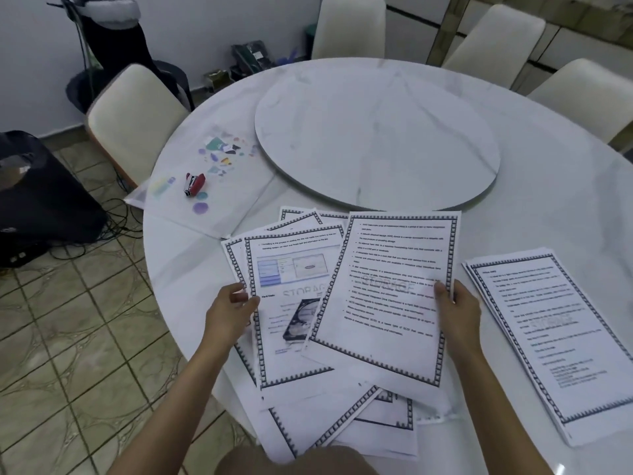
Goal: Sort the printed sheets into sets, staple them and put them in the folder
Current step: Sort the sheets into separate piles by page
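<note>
A loose fan of printed sheets (pixel 291 269) with dark patterned borders lies at the table's near edge. My left hand (pixel 231 311) holds the fan's left side, thumb on a sheet with a hard-disk picture. My right hand (pixel 457 308) pinches the right edge of a text-only sheet (pixel 387 296), which is tilted above the fan. A squared stack of sheets (pixel 551 337) lies apart to the right. A red stapler (pixel 194 184) rests on a translucent folder (pixel 209 190) printed with coloured shapes, at the far left of the table.
The round white marble table (pixel 548 186) carries a raised turntable (pixel 376 138) in its middle. Cream chairs (pixel 133 114) ring the far and left sides. A black bag (pixel 41 197) with cables sits on the tiled floor to the left.
</note>
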Motion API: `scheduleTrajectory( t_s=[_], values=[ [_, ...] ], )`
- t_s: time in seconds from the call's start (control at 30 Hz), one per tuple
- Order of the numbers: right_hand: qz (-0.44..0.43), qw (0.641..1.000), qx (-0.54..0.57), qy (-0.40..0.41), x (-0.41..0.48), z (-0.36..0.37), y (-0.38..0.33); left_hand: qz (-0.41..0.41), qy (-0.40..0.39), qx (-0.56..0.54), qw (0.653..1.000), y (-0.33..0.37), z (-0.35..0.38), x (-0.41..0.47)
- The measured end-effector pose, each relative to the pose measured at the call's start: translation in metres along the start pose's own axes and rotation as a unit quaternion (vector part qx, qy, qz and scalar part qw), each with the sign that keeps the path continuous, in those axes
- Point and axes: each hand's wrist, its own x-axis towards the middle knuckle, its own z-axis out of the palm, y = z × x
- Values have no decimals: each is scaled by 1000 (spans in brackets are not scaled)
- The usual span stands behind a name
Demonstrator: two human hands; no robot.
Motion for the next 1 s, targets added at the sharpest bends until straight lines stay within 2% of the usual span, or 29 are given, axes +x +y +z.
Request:
scheduleTrajectory(
  t_s=[0.3, 0.6, 0.77, 1.0],
  values=[
    [8, 1000, -7, 11, 1, -3, 6, 14, 28, 47, 998, -6, 9, 7],
    [-23, 993, -48, 105, 14, -50, 15, 27, 37, 78, 996, -13, 7, 13],
    [-20, 992, -51, 109, 13, -65, 21, 21, 33, 66, 997, -18, 6, 15],
    [-27, 993, -67, 97, 11, -63, 22, 61, 43, 45, 996, -22, 4, 11]
  ],
)
